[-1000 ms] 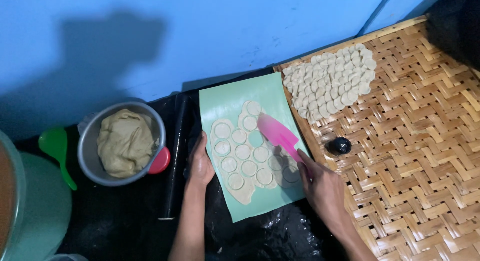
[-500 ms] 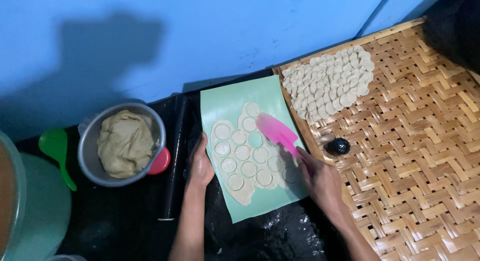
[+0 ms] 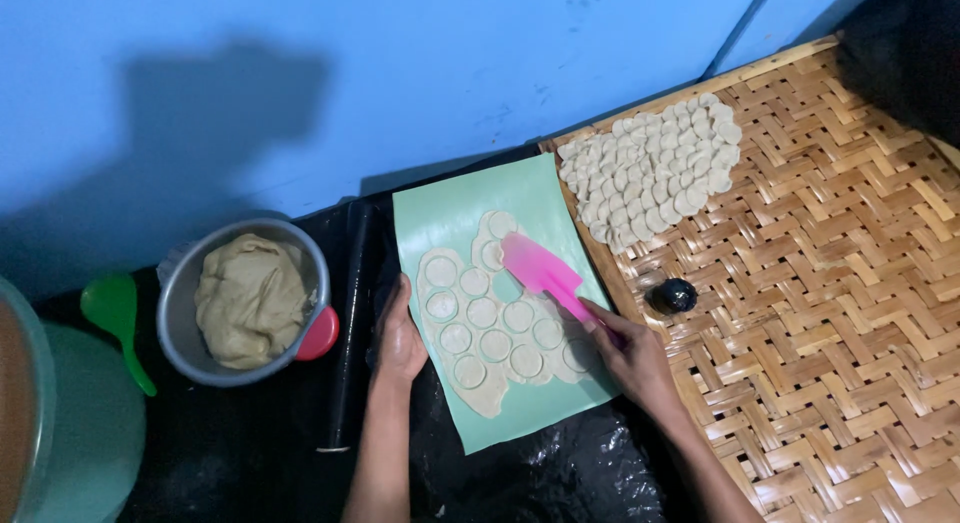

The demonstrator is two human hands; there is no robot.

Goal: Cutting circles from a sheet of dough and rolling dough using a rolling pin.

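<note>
**Dough sheet between my hands**

The dough sheet (image 3: 495, 328), cut into rounds, lies on the green mat (image 3: 450, 208) between my hands. My right hand (image 3: 635, 358) grips a pink spatula (image 3: 540, 270) over it; my left hand (image 3: 400, 333) presses flat on the mat's edge.

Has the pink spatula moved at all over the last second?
Barely, if at all. The pink spatula in the right hand sits at the same spot on the green mat, its blade just as near the small black cap.
</note>
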